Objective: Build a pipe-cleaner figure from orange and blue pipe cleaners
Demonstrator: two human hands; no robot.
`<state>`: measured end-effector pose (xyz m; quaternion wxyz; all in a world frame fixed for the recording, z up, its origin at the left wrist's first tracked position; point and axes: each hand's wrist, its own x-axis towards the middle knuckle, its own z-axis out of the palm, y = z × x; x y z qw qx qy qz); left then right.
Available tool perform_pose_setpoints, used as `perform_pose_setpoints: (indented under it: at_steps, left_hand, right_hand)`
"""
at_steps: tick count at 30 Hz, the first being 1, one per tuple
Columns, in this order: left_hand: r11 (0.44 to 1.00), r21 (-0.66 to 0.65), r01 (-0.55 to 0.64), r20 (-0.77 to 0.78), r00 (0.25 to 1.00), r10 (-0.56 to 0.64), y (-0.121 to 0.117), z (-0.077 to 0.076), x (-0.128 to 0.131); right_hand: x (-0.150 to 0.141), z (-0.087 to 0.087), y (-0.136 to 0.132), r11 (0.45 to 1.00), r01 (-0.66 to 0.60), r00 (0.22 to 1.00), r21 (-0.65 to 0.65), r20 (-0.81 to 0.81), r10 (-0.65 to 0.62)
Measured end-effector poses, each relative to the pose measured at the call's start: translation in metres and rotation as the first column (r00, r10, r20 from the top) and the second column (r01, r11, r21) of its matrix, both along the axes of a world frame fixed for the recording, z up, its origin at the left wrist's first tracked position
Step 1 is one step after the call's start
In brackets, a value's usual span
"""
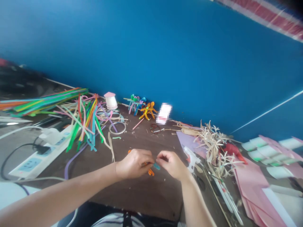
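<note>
In the middle of the dark table, my left hand (134, 164) is closed around an orange pipe cleaner piece (151, 172), whose ends stick out below the fingers and at the back of the hand. My right hand (172, 164), fingers pinched, meets the left fingertips at a short light-blue pipe cleaner (156, 166). How the blue and orange pieces join is hidden by the fingers. Beyond the hands stand small pipe cleaner figures: a yellow-orange one (148, 110) and blue, green and purple ones (136, 103).
Loose pipe cleaners (87, 123) and a power strip (44, 154) lie at the left. A white cup with a pink top (110, 101) stands at the back. To the right are a glue gun (192, 159), pale dried strips (213, 142) and pink paper (252, 186). A blue wall (151, 53) rises behind.
</note>
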<state>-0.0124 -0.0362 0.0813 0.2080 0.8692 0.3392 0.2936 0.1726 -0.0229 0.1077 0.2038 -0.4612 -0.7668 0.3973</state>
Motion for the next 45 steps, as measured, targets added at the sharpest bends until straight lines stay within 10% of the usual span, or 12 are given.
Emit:
perform_pose_setpoints:
  at_steps: [4, 14, 25, 36, 41, 45]
  left_hand:
    - [0.972, -0.192, -0.136, 0.184, 0.968, 0.172, -0.001, -0.004, 0.005]
    - [0.877, -0.395, -0.274, 0.234, 0.893, 0.385, 0.012, -0.013, 0.013]
    - [0.984, -0.034, -0.175, -0.014, 0.985, 0.174, 0.011, -0.017, 0.008]
    - [0.999, -0.03, 0.02, 0.006, 1.0, -0.02, 0.006, -0.003, 0.001]
    - [0.956, -0.266, -0.121, 0.187, 0.967, 0.174, 0.006, -0.005, 0.002]
    - [0.916, -0.35, -0.194, 0.24, 0.927, 0.288, 0.007, -0.008, 0.006]
  right_hand:
    - [-0.004, -0.017, -0.003, 0.99, 0.084, 0.99, -0.109, -0.105, -0.095]
    - [-0.023, -0.034, -0.031, 0.935, 0.14, 0.934, 0.327, 0.269, -0.234]
    - [-0.026, -0.01, -0.036, 0.921, 0.002, 0.846, 0.389, 0.491, -0.209]
    - [-0.003, -0.003, -0.002, 0.988, 0.097, 0.995, 0.12, 0.024, -0.101]
    - [-0.006, -0.025, 0.0, 0.979, 0.12, 0.974, -0.165, -0.169, -0.148]
    - [-0.014, -0.037, -0.01, 0.976, 0.196, 0.965, -0.093, -0.158, -0.209]
